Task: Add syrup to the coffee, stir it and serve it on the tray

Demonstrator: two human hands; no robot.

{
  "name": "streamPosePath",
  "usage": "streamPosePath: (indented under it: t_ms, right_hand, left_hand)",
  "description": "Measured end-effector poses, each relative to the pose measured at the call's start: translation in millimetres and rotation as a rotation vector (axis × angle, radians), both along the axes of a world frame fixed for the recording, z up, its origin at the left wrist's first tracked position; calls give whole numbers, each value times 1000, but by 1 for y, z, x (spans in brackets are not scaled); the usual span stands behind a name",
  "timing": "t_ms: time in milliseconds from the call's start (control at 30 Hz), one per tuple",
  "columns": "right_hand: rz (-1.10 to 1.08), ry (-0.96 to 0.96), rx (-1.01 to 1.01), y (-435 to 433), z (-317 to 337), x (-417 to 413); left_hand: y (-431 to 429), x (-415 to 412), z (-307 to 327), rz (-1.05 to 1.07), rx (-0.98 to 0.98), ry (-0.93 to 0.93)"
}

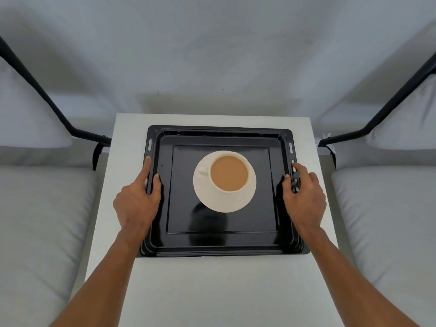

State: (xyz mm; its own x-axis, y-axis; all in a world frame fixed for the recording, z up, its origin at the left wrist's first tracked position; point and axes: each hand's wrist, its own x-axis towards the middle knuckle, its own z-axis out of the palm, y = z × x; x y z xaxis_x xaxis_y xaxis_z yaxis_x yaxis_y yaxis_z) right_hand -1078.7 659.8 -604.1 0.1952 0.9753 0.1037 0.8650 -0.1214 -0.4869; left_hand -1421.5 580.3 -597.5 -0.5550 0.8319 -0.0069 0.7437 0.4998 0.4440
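A black metal tray (221,241) lies on a small white table (212,291). In the tray's middle stands a white cup (230,173) of light brown coffee on a white saucer (225,199), the cup's handle pointing left. My left hand (138,199) grips the tray's left rim, thumb inside and index finger along the outer edge. My right hand (304,195) grips the right rim the same way, thumb inside the tray. No syrup or spoon is in view.
Grey cushioned seats (40,232) flank the table on the left and on the right (389,227), each with a black metal armrest bar (77,132). A grey wall rises behind the table.
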Motion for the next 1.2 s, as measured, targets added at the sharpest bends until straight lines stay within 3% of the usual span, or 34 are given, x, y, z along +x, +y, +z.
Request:
streamPosePath:
  t_ms: [500, 833, 1000, 1200]
  right_hand:
    - [48, -82, -93, 1, 1, 0]
    - [150, -198, -283, -24, 26, -1]
    - [201, -262, -282, -56, 37, -6]
    - [229, -241, -249, -102, 54, -17]
  left_hand:
    - [-3, 2, 2, 8, 8, -18]
    - [-17, 1, 27, -77, -154, 54]
    - [-36, 6, 37, -166, -235, 77]
    - [-80, 35, 56, -280, -167, 61]
